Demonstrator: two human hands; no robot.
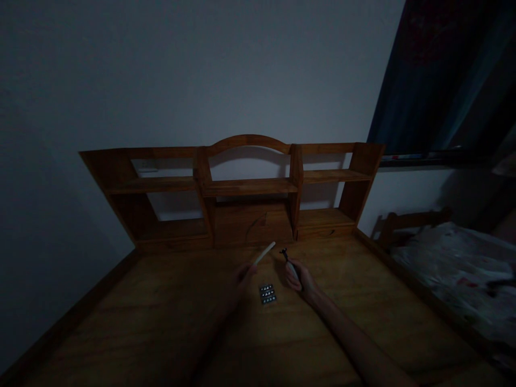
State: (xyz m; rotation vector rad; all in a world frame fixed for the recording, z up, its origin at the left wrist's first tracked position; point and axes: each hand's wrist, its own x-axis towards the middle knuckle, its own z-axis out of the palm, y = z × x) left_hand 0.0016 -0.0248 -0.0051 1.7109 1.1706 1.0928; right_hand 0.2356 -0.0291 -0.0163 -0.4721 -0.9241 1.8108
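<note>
My left hand [245,273] is closed around the lower end of a slim pale stick [266,252], which slants up to the right over the wooden desk [169,322]. In my right hand [301,277] is a tool with a light handle and a small dark forked head [284,252]; its exact kind is too dim to make out. The fingers wrap round its handle, and the head points away from me. Between and slightly below my hands lies a small dark pack with rows of shiny spots [267,294] on the desk top. The stick and the tool are apart.
A wooden shelf unit [250,186] with an arched top stands along the desk's back edge, against a pale wall [242,70]. Past the right edge are a wooden chair back [419,219] and crumpled translucent plastic [447,258]. A dark curtain [435,86] hangs at upper right.
</note>
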